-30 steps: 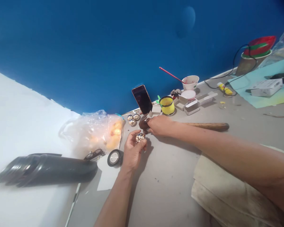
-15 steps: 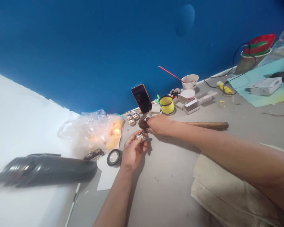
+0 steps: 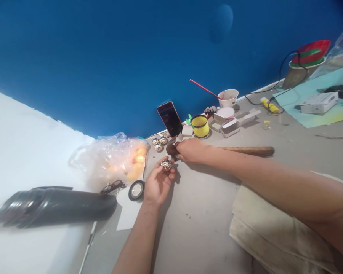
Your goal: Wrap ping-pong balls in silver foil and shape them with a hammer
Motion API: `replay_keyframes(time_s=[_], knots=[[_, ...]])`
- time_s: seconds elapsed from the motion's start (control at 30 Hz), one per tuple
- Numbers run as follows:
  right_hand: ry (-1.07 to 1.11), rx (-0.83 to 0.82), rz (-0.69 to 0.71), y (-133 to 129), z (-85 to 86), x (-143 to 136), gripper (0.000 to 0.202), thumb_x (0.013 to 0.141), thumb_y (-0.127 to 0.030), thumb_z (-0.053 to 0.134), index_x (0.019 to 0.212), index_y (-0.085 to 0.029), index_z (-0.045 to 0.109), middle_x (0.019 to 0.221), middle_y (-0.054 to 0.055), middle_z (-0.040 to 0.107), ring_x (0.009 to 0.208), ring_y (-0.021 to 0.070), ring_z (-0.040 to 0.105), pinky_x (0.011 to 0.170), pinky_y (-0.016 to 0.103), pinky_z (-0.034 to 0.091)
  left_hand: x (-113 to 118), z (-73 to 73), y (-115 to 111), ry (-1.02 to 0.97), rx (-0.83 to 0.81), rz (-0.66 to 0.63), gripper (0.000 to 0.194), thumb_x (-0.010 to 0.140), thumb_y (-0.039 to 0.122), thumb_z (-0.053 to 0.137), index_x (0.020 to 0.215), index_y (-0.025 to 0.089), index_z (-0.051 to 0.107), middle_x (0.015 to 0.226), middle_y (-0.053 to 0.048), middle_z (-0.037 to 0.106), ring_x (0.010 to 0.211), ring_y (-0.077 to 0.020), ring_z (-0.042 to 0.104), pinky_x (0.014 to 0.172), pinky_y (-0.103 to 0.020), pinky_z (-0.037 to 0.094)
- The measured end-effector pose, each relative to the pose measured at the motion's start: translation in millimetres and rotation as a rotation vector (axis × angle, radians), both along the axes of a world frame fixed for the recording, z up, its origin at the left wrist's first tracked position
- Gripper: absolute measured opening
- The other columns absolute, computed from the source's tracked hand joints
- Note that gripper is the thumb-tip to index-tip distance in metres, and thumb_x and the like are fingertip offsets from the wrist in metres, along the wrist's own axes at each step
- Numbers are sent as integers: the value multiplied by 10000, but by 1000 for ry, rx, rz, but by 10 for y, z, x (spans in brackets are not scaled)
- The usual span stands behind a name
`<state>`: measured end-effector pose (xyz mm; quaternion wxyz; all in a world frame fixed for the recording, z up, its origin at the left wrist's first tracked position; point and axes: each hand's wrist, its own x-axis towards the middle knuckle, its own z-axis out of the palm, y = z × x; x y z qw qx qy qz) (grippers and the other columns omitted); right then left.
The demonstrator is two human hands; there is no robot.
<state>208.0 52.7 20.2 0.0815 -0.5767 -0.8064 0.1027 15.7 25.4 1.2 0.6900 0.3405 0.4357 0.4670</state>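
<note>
My left hand (image 3: 159, 184) is palm up with its fingers curled, and a small shiny silver ball (image 3: 166, 164) is held at the fingertips. Just above and to the right, my right hand (image 3: 193, 149) is closed around the head end of a hammer (image 3: 247, 151). The hammer lies along the table, its wooden handle sticking out to the right behind the forearm. Its dark metal head, partly covered by my fingers, is close to the ball. Beyond my left hand, three similar silver balls (image 3: 158, 147) sit together on the table.
A phone (image 3: 170, 118) leans against the blue wall beside a yellow pot (image 3: 200, 127), small open boxes (image 3: 229, 128) and a white cup (image 3: 228, 99). Left are a plastic bag (image 3: 114, 156), a tape roll (image 3: 136, 190) and a dark cylinder (image 3: 68, 207). Beige cloth (image 3: 265, 224) lies at right.
The silver ball has shifted slightly left and turned in my left hand, whose fingers now sit lower around it. My right hand stays in place on the hammer.
</note>
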Motion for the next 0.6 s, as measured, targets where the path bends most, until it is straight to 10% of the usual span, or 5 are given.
replay_keyframes(time_s=[0.6], knots=[[72,0,-112,-33,336,112,327,944,-375,582,1131,-139,709,1097,208,752,1017,338,715,799,377,541,-62,-175,88,390,259,125,406,644,224,870,1003,195,684,804,24,662,630,-84,577,601,-220,446]])
